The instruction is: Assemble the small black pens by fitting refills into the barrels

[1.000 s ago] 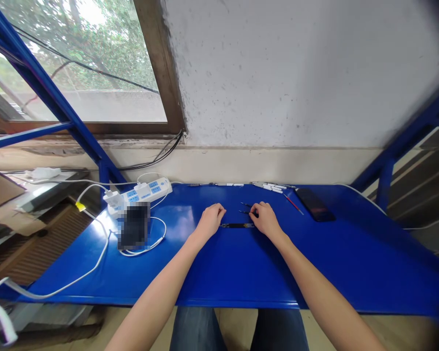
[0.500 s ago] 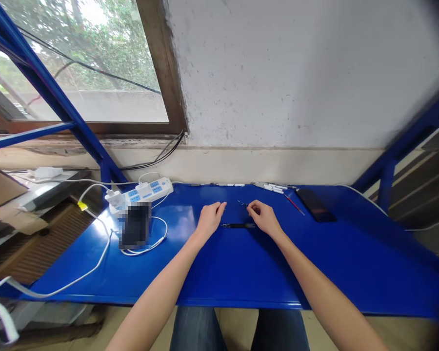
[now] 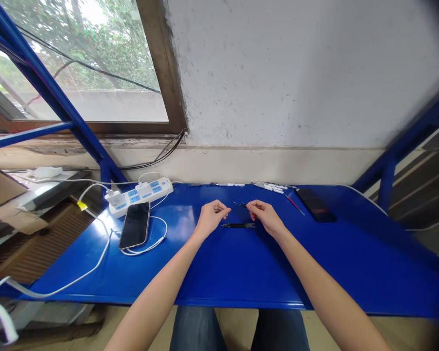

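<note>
My right hand [image 3: 264, 214] pinches a thin dark pen [image 3: 241, 204] between thumb and fingertips, its narrow tip pointing left. Most of its rear end is hidden in the fingers. Across a small gap from that tip is my left hand [image 3: 212, 215], thumb and forefinger pressed together. Whatever may be between them is too small to make out. Just below both hands, dark pens or pen parts [image 3: 237, 225] lie sideways on the blue table [image 3: 241, 273].
White and dark pen parts [image 3: 274, 187] line the table's back edge, with a red thin rod [image 3: 294, 204] nearby. A black phone [image 3: 316, 204] lies right. At left are another phone [image 3: 135, 225], a white cable [image 3: 166, 229] and a power strip [image 3: 157, 190].
My left hand's thumb has swung down and right into a pinch with the fingers. The pen in my right hand has tipped flatter and moved slightly left.
</note>
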`<state>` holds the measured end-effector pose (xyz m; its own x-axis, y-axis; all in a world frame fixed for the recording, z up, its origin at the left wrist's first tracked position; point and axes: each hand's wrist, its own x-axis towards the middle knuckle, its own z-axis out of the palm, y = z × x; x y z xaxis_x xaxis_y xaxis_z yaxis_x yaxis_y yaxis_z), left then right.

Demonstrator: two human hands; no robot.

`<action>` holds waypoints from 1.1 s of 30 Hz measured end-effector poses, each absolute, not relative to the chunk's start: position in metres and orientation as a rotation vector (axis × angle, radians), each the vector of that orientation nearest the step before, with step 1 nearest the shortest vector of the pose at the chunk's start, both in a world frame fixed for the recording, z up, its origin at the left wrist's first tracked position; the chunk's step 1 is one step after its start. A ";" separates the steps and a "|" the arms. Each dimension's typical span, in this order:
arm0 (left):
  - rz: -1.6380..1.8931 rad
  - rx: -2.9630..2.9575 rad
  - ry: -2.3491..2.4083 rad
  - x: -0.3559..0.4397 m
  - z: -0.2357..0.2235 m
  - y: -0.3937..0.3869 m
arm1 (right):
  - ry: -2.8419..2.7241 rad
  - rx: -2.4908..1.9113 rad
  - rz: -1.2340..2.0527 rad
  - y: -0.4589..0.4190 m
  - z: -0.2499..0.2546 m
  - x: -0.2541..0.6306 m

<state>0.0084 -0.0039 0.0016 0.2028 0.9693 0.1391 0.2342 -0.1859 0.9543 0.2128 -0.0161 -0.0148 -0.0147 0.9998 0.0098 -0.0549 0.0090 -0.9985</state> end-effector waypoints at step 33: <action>1.050 1.363 1.002 0.011 0.003 -0.003 | -0.911 -0.841 1.549 -0.017 -0.008 0.214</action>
